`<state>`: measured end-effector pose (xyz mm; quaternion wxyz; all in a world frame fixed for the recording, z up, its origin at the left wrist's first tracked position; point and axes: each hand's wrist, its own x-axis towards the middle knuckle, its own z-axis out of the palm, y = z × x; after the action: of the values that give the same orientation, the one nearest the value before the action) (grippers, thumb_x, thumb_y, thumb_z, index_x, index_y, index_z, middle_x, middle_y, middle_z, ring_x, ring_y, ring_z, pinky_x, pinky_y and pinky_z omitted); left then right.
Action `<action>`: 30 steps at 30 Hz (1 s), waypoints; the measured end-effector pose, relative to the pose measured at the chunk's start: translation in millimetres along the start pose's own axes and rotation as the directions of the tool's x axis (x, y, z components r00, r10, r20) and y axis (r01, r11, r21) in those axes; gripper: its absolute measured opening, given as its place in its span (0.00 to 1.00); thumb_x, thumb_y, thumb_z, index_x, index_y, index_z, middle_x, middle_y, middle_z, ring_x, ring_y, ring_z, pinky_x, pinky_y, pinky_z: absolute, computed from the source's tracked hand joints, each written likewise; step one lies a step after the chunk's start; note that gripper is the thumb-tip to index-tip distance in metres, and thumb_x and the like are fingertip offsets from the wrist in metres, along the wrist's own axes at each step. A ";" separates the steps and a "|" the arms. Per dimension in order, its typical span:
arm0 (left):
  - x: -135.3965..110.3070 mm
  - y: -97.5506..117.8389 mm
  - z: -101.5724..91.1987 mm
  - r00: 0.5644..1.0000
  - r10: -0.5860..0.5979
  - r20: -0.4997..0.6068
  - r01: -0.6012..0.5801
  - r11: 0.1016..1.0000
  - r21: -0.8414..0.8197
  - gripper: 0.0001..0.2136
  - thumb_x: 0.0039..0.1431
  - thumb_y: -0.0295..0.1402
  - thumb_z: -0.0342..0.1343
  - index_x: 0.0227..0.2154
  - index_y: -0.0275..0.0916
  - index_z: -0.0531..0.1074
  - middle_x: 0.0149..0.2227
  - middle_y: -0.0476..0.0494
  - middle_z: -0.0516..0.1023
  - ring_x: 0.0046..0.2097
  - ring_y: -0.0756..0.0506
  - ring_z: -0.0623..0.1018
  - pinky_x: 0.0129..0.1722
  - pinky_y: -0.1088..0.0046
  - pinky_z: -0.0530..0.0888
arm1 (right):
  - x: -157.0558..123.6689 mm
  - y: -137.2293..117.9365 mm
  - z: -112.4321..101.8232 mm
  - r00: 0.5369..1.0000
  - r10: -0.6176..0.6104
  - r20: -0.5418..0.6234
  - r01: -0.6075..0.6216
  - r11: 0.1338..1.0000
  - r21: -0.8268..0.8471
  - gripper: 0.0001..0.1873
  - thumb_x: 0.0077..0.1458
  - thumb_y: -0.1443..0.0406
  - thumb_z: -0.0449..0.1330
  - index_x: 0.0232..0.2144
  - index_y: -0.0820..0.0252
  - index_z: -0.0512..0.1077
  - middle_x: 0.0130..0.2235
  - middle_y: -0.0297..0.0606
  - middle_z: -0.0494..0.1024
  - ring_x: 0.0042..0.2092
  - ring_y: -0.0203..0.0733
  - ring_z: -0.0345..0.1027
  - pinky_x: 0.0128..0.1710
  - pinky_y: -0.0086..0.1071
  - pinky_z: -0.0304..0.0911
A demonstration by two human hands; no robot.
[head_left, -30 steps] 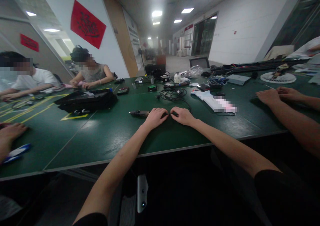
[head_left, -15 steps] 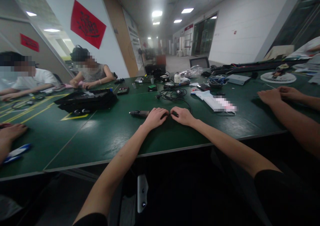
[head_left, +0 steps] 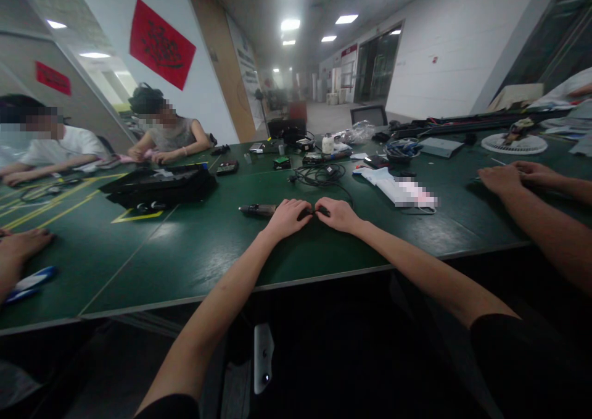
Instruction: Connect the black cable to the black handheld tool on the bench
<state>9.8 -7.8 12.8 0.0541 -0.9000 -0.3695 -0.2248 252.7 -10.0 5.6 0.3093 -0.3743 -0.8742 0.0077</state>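
My left hand (head_left: 290, 219) is closed round the rear of a dark electric screwdriver (head_left: 259, 210), which lies near the table's front with its tip to the left. Close by on the right, my right hand (head_left: 336, 215) has its fingers pinched on the end of a black cable (head_left: 345, 190). A small dark piece bridges the narrow gap between my fingertips; whether plug and socket are joined there I cannot tell. Behind my hands the cable lies in loose coils on the green table (head_left: 222, 246).
A black open tray (head_left: 160, 187) stands left. Right of the cable lies a white and pink packet (head_left: 393, 187). A co-worker's hands (head_left: 513, 177) work at the right near a white fan grille (head_left: 514, 144); another hand (head_left: 28, 243) rests at the left by blue-handled pliers (head_left: 31, 283).
My hands stay almost in place, with the dark piece between my fingertips showing more plainly. At the right, a thin rod now shows at the co-worker's hands.
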 end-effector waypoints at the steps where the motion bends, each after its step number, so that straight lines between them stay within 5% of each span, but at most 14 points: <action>1: -0.1 0.1 -0.1 1.000 0.005 0.006 -0.005 1.000 0.001 0.08 0.70 0.38 0.56 0.49 0.46 0.73 0.49 0.44 0.81 0.52 0.39 0.77 0.52 0.57 0.68 | 0.0 0.1 0.2 1.000 0.000 -0.001 0.000 1.000 -0.001 0.07 0.65 0.64 0.61 0.45 0.54 0.75 0.46 0.38 0.80 0.41 0.43 0.73 0.41 0.33 0.63; 30: -0.9 -1.1 2.0 1.000 0.012 -0.010 -0.012 1.000 0.018 0.07 0.70 0.38 0.56 0.48 0.46 0.72 0.47 0.45 0.82 0.50 0.39 0.78 0.50 0.58 0.68 | -0.4 -0.4 0.2 1.000 -0.025 -0.009 0.025 1.000 -0.019 0.06 0.66 0.64 0.60 0.45 0.54 0.74 0.46 0.38 0.80 0.40 0.42 0.73 0.41 0.32 0.62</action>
<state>9.3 -7.1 10.5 0.0655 -0.9006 -0.3659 -0.2254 252.6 -10.5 5.3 0.3097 -0.3663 -0.8774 -0.0062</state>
